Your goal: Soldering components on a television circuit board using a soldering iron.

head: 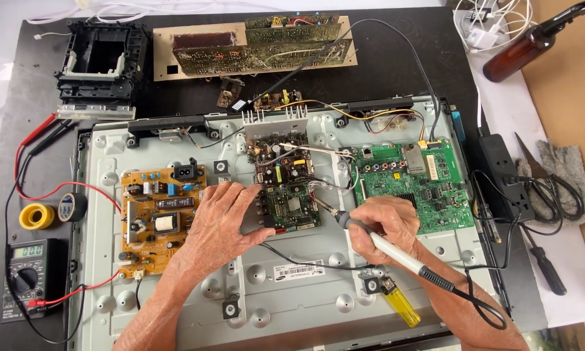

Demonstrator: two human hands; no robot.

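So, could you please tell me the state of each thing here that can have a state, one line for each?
Left hand: flat on the small green board, holding it down.
Right hand: closed around the soldering iron, tip at the board's right edge.
Meter: display lit, red lead plugged in.
Brown bottle: lying on its side.
Yellow lighter: lying on the metal panel, untouched.
Screwdriver: lying unused.

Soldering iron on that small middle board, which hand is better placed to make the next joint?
Right. The right hand already grips the soldering iron, tip at the small green board; the left hand steadies its edge.
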